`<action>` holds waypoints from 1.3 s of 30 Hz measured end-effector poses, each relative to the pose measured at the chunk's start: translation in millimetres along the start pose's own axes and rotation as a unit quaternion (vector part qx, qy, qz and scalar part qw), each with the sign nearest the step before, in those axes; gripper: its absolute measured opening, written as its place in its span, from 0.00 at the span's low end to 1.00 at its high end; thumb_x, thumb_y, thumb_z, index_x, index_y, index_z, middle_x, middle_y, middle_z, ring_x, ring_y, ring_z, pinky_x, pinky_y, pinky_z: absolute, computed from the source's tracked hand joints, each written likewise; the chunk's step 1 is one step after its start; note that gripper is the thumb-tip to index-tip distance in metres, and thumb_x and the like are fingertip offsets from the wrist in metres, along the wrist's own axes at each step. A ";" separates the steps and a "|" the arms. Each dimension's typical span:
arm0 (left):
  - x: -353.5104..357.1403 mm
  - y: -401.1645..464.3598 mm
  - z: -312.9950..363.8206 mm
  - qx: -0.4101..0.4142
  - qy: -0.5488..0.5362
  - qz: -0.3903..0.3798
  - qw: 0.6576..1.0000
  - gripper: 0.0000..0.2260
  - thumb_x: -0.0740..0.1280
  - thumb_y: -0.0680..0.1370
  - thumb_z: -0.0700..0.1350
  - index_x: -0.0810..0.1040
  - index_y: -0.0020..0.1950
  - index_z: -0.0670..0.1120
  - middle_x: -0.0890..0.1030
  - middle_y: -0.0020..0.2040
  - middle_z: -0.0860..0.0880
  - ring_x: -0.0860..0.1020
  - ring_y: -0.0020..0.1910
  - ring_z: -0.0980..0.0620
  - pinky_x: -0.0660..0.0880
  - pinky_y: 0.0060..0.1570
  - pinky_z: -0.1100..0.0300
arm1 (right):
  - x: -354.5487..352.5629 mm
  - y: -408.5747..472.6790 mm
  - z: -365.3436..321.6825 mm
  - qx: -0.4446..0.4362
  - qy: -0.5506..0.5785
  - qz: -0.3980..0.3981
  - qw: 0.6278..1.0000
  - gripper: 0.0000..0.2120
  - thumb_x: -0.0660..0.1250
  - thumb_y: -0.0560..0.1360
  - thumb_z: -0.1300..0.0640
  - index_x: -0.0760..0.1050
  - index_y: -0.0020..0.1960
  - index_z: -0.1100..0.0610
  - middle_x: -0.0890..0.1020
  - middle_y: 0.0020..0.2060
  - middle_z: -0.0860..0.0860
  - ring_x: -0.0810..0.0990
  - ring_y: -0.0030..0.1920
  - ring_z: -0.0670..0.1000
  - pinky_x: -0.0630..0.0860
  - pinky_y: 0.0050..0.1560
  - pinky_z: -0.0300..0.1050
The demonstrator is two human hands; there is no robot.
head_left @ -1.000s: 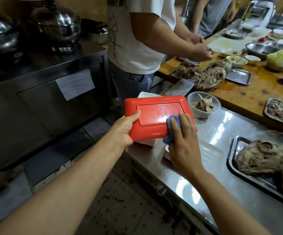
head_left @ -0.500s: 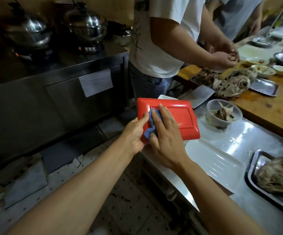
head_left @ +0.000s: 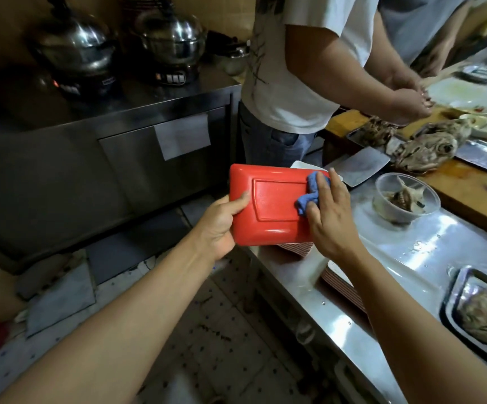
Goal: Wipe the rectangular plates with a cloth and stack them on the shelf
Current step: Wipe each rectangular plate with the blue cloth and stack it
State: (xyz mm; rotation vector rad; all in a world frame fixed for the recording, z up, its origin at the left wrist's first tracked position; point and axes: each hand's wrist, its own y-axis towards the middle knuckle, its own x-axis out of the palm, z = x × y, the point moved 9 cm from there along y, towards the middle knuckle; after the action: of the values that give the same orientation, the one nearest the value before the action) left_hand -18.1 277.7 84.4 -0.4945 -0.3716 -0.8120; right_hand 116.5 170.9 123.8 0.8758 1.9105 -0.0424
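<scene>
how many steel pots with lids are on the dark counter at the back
2. One lidded pot sits at the far left of the dark counter, the other pot just to its right. More may be hidden beyond the frame's left edge.

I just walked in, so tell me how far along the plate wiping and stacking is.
Done: nothing visibly stacked; no shelf is in view. In hand: the left hand holds a red plate underside up while the right hand presses a blue cloth on it. Left: striped plates on the steel counter, then shelving.
</scene>
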 end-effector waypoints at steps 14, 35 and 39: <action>-22.5 -7.8 15.8 -0.013 0.001 0.024 1.000 0.14 0.61 0.80 0.43 0.73 0.65 0.46 0.80 0.56 0.43 0.79 0.53 0.43 0.76 0.51 0.45 | 12.0 -35.1 45.8 0.131 0.173 -0.022 0.976 0.10 0.52 0.78 0.64 0.71 0.48 0.55 0.76 0.42 0.52 0.72 0.36 0.43 0.66 0.38 0.38; 73.2 -8.3 69.9 0.380 0.642 -0.055 0.663 0.06 0.67 0.77 0.42 0.81 0.50 0.41 0.77 0.43 0.46 0.77 0.43 0.47 0.75 0.43 0.52 | -50.8 -32.6 45.3 0.178 0.164 0.146 0.959 0.05 0.64 0.76 0.64 0.69 0.50 0.58 0.77 0.34 0.42 0.76 0.35 0.34 0.69 0.37 0.26; 84.7 7.0 38.2 0.397 0.727 -0.101 0.551 0.09 0.65 0.78 0.43 0.80 0.56 0.43 0.78 0.52 0.46 0.75 0.53 0.47 0.77 0.44 0.49 | -49.0 -41.8 66.4 0.221 0.158 0.140 0.952 0.06 0.64 0.76 0.63 0.69 0.50 0.56 0.75 0.36 0.40 0.77 0.39 0.45 0.75 0.46 0.48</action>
State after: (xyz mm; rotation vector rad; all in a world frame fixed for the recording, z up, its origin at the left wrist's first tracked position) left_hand 36.2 252.5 155.9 1.1675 0.8087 -0.9117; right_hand 155.1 87.3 115.4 1.5277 2.0887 -0.1730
